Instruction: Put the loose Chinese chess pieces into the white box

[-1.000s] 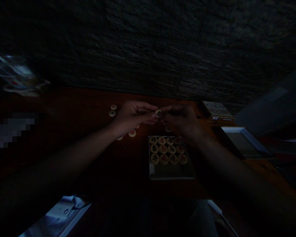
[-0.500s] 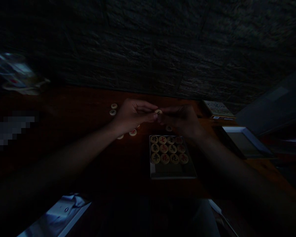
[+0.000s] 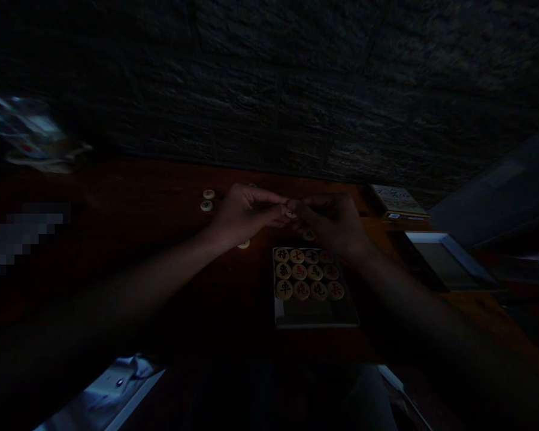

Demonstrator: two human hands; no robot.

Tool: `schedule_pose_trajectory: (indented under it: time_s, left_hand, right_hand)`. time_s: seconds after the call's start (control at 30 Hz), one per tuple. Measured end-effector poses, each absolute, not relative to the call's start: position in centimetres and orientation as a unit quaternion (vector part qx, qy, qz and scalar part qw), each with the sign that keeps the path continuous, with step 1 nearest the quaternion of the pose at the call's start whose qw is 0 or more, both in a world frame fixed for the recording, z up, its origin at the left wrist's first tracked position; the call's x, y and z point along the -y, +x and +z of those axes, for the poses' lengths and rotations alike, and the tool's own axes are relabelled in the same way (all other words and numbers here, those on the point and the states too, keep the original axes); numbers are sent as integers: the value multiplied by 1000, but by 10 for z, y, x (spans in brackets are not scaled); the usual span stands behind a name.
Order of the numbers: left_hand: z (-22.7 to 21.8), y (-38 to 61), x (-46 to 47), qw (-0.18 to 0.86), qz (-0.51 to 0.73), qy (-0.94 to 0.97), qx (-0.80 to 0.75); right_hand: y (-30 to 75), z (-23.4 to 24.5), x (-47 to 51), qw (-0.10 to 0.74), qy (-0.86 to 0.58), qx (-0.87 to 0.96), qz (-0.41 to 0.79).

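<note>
My left hand (image 3: 247, 215) and my right hand (image 3: 330, 218) meet over the table, fingertips pinched together on a round Chinese chess piece (image 3: 291, 213), mostly covered by the fingers. Below them a shallow open box (image 3: 317, 326) holds rows of chess pieces (image 3: 315, 272) with red and black characters; its near end shows bare bottom. A loose piece (image 3: 309, 235) lies under my right hand. Two more pieces (image 3: 206, 205) rest left of my left hand, and another piece (image 3: 244, 243) lies just below it, partly hidden.
A dark stone wall (image 3: 269, 90) rises behind the wooden table (image 3: 139, 197). To the right are a printed box (image 3: 397, 200) and an empty box lid (image 3: 449, 260). A clear cup or bottle (image 3: 40, 129) stands far left. The scene is very dim.
My right thumb and fingers have closed further over the piece between my hands, hiding its face. My left hand has shifted slightly down; the boxed pieces are unchanged.
</note>
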State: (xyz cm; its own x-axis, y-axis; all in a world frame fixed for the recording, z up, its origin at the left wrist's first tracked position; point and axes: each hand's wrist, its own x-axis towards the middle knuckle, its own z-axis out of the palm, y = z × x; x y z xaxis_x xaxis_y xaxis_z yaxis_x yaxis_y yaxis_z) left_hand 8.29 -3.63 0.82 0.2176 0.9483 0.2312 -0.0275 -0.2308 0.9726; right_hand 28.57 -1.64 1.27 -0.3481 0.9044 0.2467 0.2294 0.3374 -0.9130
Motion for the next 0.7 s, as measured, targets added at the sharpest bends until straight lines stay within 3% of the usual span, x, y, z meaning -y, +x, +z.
schedule_pose_trajectory:
  time_s: [0.7]
  left_hand:
    - [3, 84, 30, 388, 503, 675, -376]
  right_hand:
    - [283, 18, 20, 426, -398, 662, 472]
